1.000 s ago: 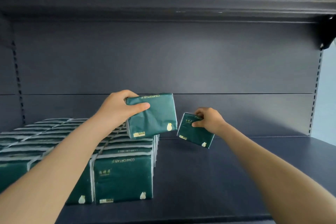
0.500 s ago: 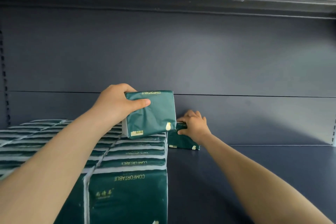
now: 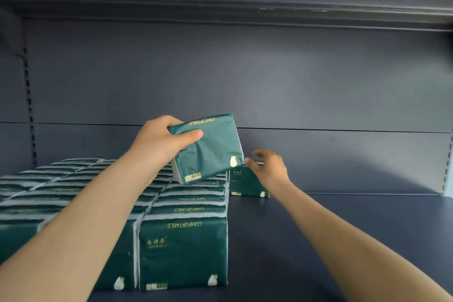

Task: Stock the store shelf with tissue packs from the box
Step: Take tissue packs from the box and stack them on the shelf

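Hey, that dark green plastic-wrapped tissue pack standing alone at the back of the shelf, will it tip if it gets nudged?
Probably fairly easily. The lone dark green plastic-wrapped tissue pack stands upright on a narrow edge, with bare grey shelf on its right. It likely feels light and squashy: the similar pack in the left hand shows a wrinkled wrapper. The glossy film may slide.

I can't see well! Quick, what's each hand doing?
Left hand: closed, holding a green tissue pack.
Right hand: open, holding nothing.
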The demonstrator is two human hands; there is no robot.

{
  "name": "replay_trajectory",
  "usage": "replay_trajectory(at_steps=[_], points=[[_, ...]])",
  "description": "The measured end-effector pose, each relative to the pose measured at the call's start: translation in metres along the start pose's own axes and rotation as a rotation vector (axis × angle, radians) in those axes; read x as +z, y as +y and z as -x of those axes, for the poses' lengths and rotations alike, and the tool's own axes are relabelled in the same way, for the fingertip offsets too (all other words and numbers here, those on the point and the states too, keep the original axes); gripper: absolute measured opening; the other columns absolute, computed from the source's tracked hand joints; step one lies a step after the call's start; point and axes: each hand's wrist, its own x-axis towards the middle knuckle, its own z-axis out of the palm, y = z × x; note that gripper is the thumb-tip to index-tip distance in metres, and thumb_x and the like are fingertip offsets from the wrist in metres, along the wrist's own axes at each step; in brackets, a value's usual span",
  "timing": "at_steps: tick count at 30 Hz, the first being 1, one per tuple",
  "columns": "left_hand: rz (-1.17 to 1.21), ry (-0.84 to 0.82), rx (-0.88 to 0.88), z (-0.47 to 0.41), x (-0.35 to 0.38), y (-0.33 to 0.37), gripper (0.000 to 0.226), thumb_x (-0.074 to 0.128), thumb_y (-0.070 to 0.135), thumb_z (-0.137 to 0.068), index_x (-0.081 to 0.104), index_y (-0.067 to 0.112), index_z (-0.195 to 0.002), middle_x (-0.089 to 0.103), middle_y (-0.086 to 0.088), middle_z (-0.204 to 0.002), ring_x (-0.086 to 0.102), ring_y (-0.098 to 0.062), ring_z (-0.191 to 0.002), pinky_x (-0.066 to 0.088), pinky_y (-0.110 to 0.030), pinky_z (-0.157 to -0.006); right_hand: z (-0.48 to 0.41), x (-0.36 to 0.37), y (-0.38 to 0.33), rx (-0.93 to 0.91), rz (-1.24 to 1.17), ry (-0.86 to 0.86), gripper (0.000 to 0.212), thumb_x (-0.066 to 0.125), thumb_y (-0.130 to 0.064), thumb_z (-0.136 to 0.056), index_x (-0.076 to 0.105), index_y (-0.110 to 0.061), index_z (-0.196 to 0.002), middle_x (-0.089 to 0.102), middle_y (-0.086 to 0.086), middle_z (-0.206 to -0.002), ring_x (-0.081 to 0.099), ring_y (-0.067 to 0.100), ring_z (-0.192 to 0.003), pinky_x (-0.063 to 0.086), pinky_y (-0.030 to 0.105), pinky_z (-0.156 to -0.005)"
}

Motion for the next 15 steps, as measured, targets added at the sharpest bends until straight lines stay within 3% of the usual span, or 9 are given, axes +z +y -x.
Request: replay_trajectory(at_steps=[3,8,15], points=[[0.042,-0.019,-0.019,0.017,0.0,0.009,0.022,0.076,0.027,-0.077,0.063,0.017,-0.092,0.066,0.005,-0.087,0.062,-0.007,-0.076,0.047,-0.021,-0.067,0.042,-0.03,-0.019,0.167,-0.44,-0.001,0.033,0.056,-0.036,-0.092,0.06,-0.012,-0.114,0.062,-0.001,-0.11,0.056,0.018,-0.106,0.04,0.026,-0.081],[0.204,-0.019,-0.077,0.053,0.006,0.028,0.02,0.072,0.025,-0.081,0.06,0.015,-0.094,0.067,0.001,-0.092,0.063,-0.012,-0.079,0.048,-0.023,-0.067,0.125,-0.059,-0.045,0.405,-1.002,-0.01,0.019,0.056,-0.035,-0.093,0.061,-0.017,-0.093,0.067,0.002,-0.104,0.061,0.016,-0.1,0.048,0.03,-0.081],[0.535,0.022,-0.215,0.108,0.042,0.043,0.021,0.069,0.023,-0.084,0.052,0.014,-0.094,0.065,-0.009,-0.103,0.065,-0.026,-0.093,0.051,-0.047,-0.092,0.21,-0.07,-0.095,0.453,-1.464,-0.119,0.028,0.058,-0.032,-0.091,0.063,-0.012,-0.11,0.071,0.002,-0.107,0.065,0.016,-0.104,0.051,0.03,-0.088]])
